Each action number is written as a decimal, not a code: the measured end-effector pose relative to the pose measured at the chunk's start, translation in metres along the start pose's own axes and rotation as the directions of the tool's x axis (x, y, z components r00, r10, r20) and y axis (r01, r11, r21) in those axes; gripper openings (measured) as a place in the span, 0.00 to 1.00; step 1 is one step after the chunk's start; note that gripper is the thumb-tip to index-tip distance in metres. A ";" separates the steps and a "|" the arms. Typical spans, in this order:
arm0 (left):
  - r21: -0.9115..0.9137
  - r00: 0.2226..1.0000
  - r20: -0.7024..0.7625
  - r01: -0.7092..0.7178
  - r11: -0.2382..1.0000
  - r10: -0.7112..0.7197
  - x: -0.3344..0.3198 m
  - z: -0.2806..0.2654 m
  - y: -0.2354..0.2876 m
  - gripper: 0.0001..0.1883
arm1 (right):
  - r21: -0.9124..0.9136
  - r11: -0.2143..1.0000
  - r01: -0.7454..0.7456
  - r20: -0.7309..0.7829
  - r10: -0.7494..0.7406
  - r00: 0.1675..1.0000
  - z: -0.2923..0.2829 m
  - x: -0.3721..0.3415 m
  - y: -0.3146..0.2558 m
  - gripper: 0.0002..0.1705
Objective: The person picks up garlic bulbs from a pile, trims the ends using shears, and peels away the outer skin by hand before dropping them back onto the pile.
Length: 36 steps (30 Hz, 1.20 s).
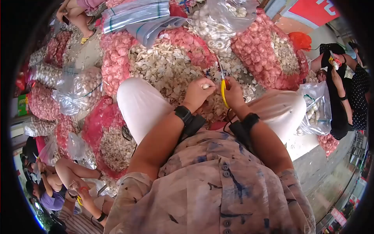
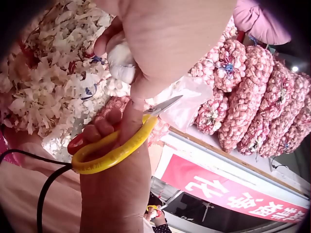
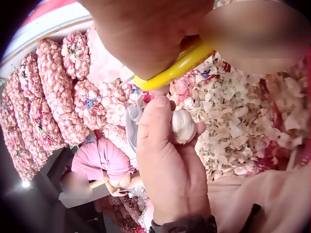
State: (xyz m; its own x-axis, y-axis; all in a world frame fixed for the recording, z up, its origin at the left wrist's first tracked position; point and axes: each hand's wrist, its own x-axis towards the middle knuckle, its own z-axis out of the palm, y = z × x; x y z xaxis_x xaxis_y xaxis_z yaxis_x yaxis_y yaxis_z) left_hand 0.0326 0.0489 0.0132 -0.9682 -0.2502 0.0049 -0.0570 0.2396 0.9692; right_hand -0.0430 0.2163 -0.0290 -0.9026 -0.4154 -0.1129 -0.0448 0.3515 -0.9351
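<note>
My left hand (image 1: 199, 93) grips a white garlic bulb (image 3: 183, 126) between curled fingers and thumb. Beside it, my right hand (image 1: 233, 93) holds yellow-handled scissors (image 1: 223, 93), fingers curled round the handles. In the left wrist view, the scissor blades (image 2: 167, 105) point away from the right hand (image 2: 116, 179), close to the left hand (image 2: 170, 43) and the bulb (image 2: 121, 60). The right wrist view shows the yellow handle (image 3: 170, 73) above the left fingertips. Below both hands lies a heap of peeled garlic skins (image 1: 167, 66).
Red mesh sacks of garlic (image 1: 257, 46) and clear plastic bags (image 1: 218, 27) surround the heap. Folded plastic sheets (image 1: 136, 15) lie beyond it. Other people sit at the left and right, one in a dotted garment (image 1: 357, 93). A black cord (image 2: 48, 184) hangs near the scissors.
</note>
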 end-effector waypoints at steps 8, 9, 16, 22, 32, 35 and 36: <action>0.210 0.983 0.158 0.059 0.976 -0.094 0.004 -0.016 -0.008 0.09 | -0.344 0.939 -0.012 -0.047 -0.005 0.999 0.005 -0.007 -0.034 0.23; 0.234 0.948 0.251 0.137 0.963 -0.195 0.005 -0.019 -0.005 0.10 | -0.341 0.938 0.063 -0.047 -0.084 0.995 0.006 -0.007 -0.031 0.22; -0.297 0.913 0.288 0.373 0.879 -0.290 0.007 -0.016 -0.004 0.10 | 0.404 0.880 -0.250 0.068 0.244 0.967 0.016 -0.006 -0.037 0.18; -0.829 0.885 0.265 0.412 0.379 -0.383 0.005 -0.016 -0.013 0.11 | 0.725 0.621 -0.297 0.153 0.276 0.949 0.016 0.001 -0.060 0.21; -0.812 0.975 0.061 0.172 0.558 -0.213 0.005 -0.042 0.047 0.22 | 0.537 0.843 -0.040 0.026 0.031 0.999 0.017 0.006 -0.094 0.24; -0.637 0.992 0.022 0.110 0.763 -0.125 0.008 -0.058 0.064 0.23 | 0.506 0.858 -0.084 0.051 0.067 0.996 0.012 0.005 -0.124 0.26; -0.545 0.997 0.034 0.083 0.835 -0.076 0.010 -0.064 0.071 0.22 | 0.491 0.871 -0.040 0.058 0.014 0.998 0.011 0.007 -0.129 0.26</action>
State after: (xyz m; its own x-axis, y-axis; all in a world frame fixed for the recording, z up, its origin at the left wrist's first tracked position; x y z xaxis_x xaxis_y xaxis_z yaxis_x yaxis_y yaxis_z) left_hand 0.0345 0.0034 0.0982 -0.9688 -0.2353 -0.0774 0.0052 -0.3315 0.9434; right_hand -0.0383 0.1584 0.0871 -0.8770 -0.4581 -0.1447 0.2072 -0.0889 -0.9743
